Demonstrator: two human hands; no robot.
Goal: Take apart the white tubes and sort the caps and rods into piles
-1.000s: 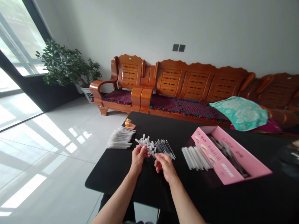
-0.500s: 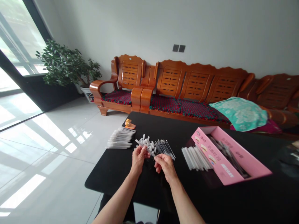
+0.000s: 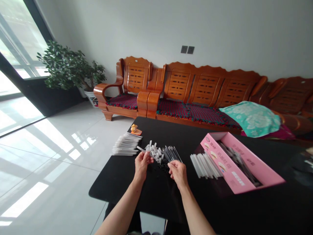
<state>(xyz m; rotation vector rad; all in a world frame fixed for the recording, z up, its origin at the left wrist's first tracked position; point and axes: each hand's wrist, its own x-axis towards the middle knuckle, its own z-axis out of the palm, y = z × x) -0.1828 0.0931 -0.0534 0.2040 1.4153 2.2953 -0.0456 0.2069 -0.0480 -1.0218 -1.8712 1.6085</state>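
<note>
My left hand [image 3: 142, 163] pinches a slim whitish tube [image 3: 140, 148], whose far end sticks out up and to the left. My right hand [image 3: 178, 172] is closed, thumb against fingers, at the near end of a bundle of thin dark rods [image 3: 173, 153]; whatever it holds is too small to make out. Between the hands, slightly beyond them, lies a loose heap of short white pieces [image 3: 154, 149]. Small black pieces [image 3: 164, 166] lie just in front of the heap. A row of long whitish tubes [image 3: 126, 145] is left of my left hand, and another row of tubes [image 3: 205, 165] is right of my right hand.
On the black table [image 3: 117, 186], a pink box [image 3: 234, 169] with dark strip-like items inside stands at the right. A small orange figurine [image 3: 134, 128] sits at the far left corner. Behind are wooden sofas [image 3: 207, 83], a turquoise cloth [image 3: 253, 119] and a potted plant [image 3: 70, 70].
My hands have moved apart: the left went slightly left with the tube, the right went right toward the dark rods. The tube no longer spans between both hands.
</note>
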